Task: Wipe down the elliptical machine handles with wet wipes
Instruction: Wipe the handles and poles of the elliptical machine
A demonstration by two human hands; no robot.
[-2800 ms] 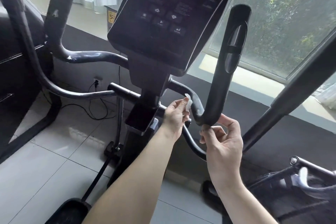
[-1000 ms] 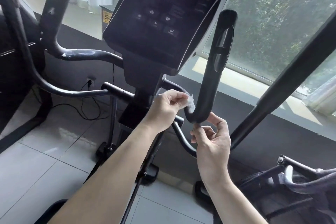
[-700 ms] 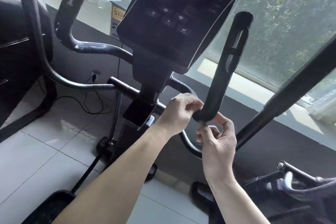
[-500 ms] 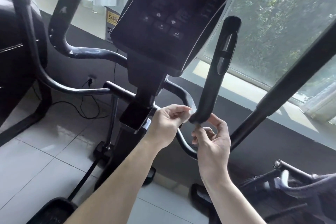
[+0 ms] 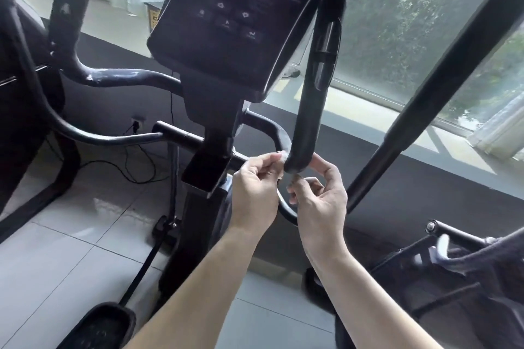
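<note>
Left hand (image 5: pixel 255 188) pinches the wet wipe (image 5: pixel 281 156) against the handle (image 5: pixel 310 113) bend right of the console (image 5: pixel 241 17), right hand (image 5: pixel 321 197) cupping that bend; we judge the wipe limp, light, best held bunched.

A wide-angle camera worn on the person's head is looking forward and down along both bare forearms, which are entering from the bottom edge. It is sitting close: the left hand (image 5: pixel 256 193) and right hand (image 5: pixel 320 198) are meeting just below frame centre, with the wet wipe (image 5: pixel 280 154) landing almost dead centre against the bend of the right handle (image 5: pixel 312 110). The console (image 5: pixel 238 22) is filling the upper middle, the tiled floor (image 5: pixel 56 249) spreading lower left, the window (image 5: pixel 411 22) running upper right.
</note>
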